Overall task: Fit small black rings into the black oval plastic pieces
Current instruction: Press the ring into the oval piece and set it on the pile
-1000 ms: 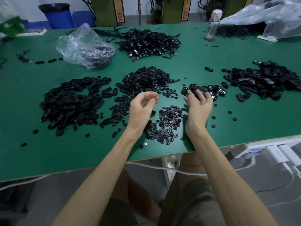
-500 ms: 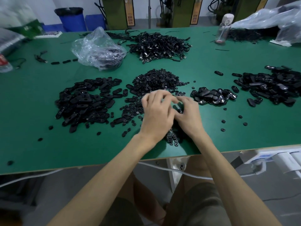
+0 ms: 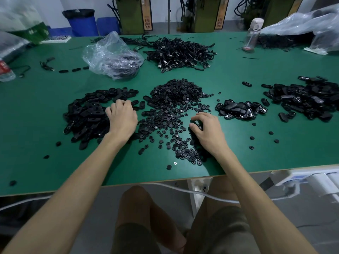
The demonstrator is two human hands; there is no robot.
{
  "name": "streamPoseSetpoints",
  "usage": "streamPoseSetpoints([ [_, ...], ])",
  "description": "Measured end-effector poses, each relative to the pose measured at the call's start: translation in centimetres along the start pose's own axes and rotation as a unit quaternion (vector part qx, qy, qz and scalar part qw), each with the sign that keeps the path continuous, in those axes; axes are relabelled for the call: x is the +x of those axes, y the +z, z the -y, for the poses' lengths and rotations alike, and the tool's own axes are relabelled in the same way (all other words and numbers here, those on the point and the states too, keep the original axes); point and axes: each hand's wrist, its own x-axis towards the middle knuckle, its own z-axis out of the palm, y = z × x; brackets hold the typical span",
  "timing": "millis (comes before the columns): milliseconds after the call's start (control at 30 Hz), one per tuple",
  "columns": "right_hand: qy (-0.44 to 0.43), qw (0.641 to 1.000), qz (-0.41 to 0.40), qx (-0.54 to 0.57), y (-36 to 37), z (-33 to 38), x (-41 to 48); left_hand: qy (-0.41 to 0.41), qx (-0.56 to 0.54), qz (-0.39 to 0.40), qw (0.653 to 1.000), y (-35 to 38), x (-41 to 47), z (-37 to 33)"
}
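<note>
Two bare hands working among heaps of black plastic parts on a matte green table [image 3: 45, 116].

The left hand [image 3: 122, 119] lies palm-down on the right edge of the pile of smooth oval pieces [image 3: 88, 114], fingers curled onto it; whether it pinches one I cannot tell. The right hand [image 3: 208, 132] rests on the near scatter of small rings [image 3: 170, 114], fingers bent and slightly apart; its grip is hidden too. The rings are small flat discs with a centre hole, mounded between the hands and thinning toward the table edge. Two more heaps of glossy ovals lie right: a small one [image 3: 240, 109] and a larger one [image 3: 304, 99]. Behind: one crinkled clear plastic bag [image 3: 110, 54], one tangle of black cords [image 3: 180, 54], one clear bottle [image 3: 252, 34].
</note>
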Motion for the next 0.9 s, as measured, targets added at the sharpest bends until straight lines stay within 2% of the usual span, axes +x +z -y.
streamPoseSetpoints([
  [67, 0.0, 1.0, 0.0, 0.004, 0.0, 0.0, -0.1, -0.005, 0.024, 0.01, 1.0, 0.4, -0.1, 0.1],
  [167, 0.002, 1.0, 0.001, 0.018, 0.1, 0.0, 0.0, 0.017, 0.051, -0.027, 0.998, 0.7, -0.2, 0.5],
  [367, 0.001, 1.0, -0.003, 0.028, 0.1, 0.0, 0.0, 0.045, -0.007, -0.039, 0.998, 0.4, 0.1, 1.4],
  [533, -0.021, 0.998, -0.003, 0.052, 0.0, 0.0, -0.2, 0.015, 0.073, -0.028, 0.997, 0.5, -0.2, 1.2],
  [733, -0.089, 0.993, 0.072, -0.014, 0.0, 0.4, -0.7, 0.054, 0.107, -0.065, 0.991, 0.5, 0.4, 1.3],
  [900, -0.091, 0.993, 0.062, -0.03, 0.1, 0.5, -0.6, 0.071, 0.064, -0.102, 0.99, 0.1, 0.6, 1.8],
])
